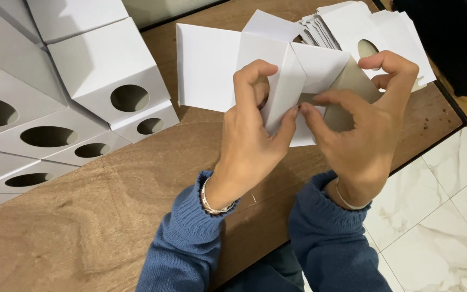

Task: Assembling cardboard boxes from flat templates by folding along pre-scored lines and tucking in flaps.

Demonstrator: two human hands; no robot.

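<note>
both blue sleeves (190, 243) came in low over the wooden worktop (98, 216). the left hand (252, 135) and right hand (366, 130) had their fingers (290, 121) pinched on a half-folded white carton (277, 70), held just above the wood near the far edge, thumbs pressing flaps inward so the panels stayed creased. beyond it sat a stack of flat blanks (368, 27), close for grabbing. finished boxes with round holes (109, 81) were piled off left, out of the way.
</note>
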